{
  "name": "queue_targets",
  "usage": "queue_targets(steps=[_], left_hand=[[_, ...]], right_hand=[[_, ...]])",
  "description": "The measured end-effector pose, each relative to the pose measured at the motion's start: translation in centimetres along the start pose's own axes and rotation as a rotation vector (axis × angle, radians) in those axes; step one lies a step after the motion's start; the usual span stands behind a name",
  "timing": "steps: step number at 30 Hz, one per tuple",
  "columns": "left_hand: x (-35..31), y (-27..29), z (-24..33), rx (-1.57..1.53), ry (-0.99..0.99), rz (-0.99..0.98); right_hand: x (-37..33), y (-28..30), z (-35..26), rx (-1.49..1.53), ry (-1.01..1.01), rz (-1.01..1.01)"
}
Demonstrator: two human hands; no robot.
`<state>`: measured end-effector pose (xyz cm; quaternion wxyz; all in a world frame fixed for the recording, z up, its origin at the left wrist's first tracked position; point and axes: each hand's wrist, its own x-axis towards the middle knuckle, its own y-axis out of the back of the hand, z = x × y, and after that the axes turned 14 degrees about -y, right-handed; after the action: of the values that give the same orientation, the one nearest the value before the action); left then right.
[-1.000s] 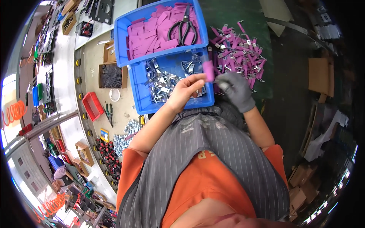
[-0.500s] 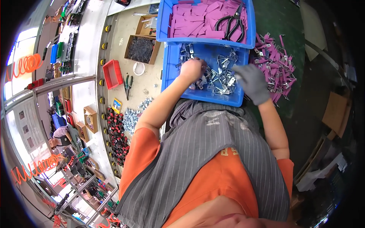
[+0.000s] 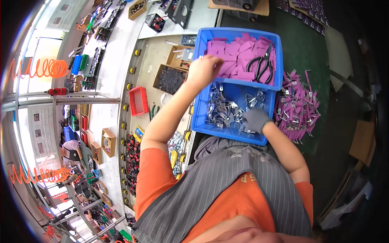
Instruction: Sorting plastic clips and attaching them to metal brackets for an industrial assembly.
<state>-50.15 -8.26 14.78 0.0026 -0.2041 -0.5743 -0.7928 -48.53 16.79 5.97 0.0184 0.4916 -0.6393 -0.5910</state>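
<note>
The bare left hand [image 3: 206, 69] hangs over the left rim of the upper bin, fingers bent and drawn close together; whether a small piece is pinched between them I cannot tell. The right hand [image 3: 257, 120], in a grey knit glove, reaches into the lower bin, fingers curled down among the parts; its fingertips are hidden, so its hold is unclear. The glove probably guards against sharp edges.

Under it, bent silver metal brackets [image 3: 227, 113] lie jumbled in the lower blue plastic bin [image 3: 198, 119]. Just beyond, the upper blue plastic bin [image 3: 239, 31] holds flat pink rectangular pieces [image 3: 227, 49]. Both bins stand close before the person's lap, seemingly so each hand has a short reach. Black-handled pliers [image 3: 261, 65] rest on the pink pieces, handles toward the person, likely for easy pick-up.

Right of the bins, a loose heap of pink pieces with metal ends [image 3: 298, 107] lies on a dark green surface [image 3: 302, 60], presumably kept apart to avoid mixing. Farther left sits an open red plastic tray [image 3: 139, 101].
</note>
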Motion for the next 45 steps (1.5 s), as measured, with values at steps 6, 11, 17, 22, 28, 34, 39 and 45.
queue_targets(steps=[6, 11, 17, 22, 28, 34, 39, 45], left_hand=[[6.4, -4.4, -6.8, 0.329, -0.049, -0.12], [7.3, -7.0, -7.0, 0.404, 0.058, -0.179], [7.5, -6.9, -7.1, 0.413, 0.037, -0.129], [8.8, -7.5, -6.8, 0.411, -0.008, -0.175], [8.7, -6.8, -5.6, 0.383, 0.012, -0.286], [7.9, -7.2, -6.0, 0.337, -0.008, -0.241], [8.1, -7.9, -6.7, 0.313, 0.009, -0.288], [9.1, -8.6, -6.4, 0.462, 0.004, -0.292]], right_hand=[[-2.7, 0.1, -1.5, 0.098, -0.032, -0.011], [-2.4, -0.9, -1.3, 0.235, 0.028, -0.008], [-2.1, -1.5, -1.0, 0.245, 0.043, -0.01], [-2.1, -1.2, -1.2, 0.224, 0.018, -0.005], [-2.2, -1.1, -1.0, 0.247, 0.028, -0.025], [-2.3, -1.3, -1.0, 0.25, 0.056, 0.017], [-2.3, -1.2, -0.9, 0.261, 0.045, 0.001], [-2.3, -1.3, -0.9, 0.267, 0.046, -0.021]])
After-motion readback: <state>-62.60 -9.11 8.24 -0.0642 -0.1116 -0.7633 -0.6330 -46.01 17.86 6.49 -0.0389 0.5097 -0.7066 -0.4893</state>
